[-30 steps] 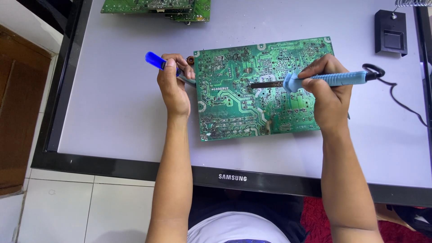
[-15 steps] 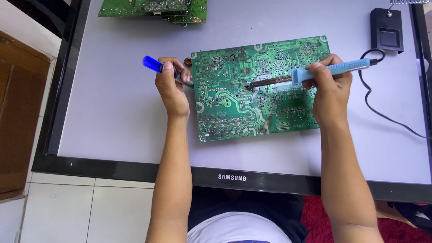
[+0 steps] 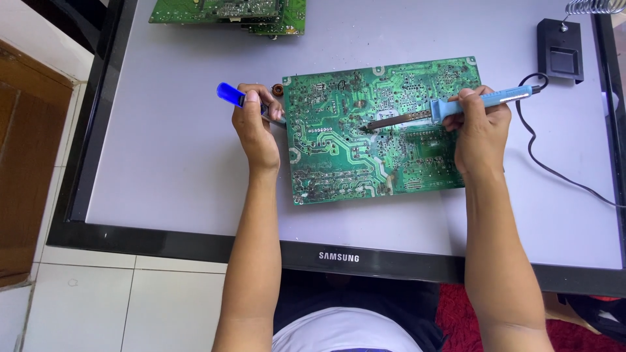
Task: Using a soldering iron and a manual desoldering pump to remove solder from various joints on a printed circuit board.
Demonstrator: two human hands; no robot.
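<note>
- We see a green circuit board (image 3: pixel 365 143) lying solder side up, slightly tilted, on a pale grey panel (image 3: pixel 163 150) that serves as the work surface; the board sits right of the middle of that panel.
- Our right hand (image 3: pixel 479 127) is closed around the light blue handle of a soldering iron (image 3: pixel 450 107), fingers wrapped over it near the right edge of the board.
- The iron's dark metal shaft runs leftward across the board, and its tip rests on or just above the solder points near the board's middle; we cannot tell whether it truly touches.
- Our left hand (image 3: pixel 255 127) lies just beside the board's left edge, clasped around a tool with a bright blue end (image 3: pixel 229 94) that sticks out to the far left of the fingers; what kind of tool it is we cannot tell.
- A small copper-coloured coil (image 3: pixel 278 89) shows at the far left corner of the board, just beside the left fingers.
- A black cord (image 3: pixel 554 173) runs from the rear of the iron's handle, loops near the hand and trails off to the right edge.
- Far right on the panel stands a black iron stand (image 3: pixel 559 58) with a metal spring holder at its top, well apart from the board.
- At the far edge, left of the middle, another green board (image 3: pixel 228 10) is partly cut off by the view.
- The grey panel is bordered by a black frame (image 3: pixel 391 261), and beyond it on the near left we see white floor tiles (image 3: pixel 85 306).
</note>
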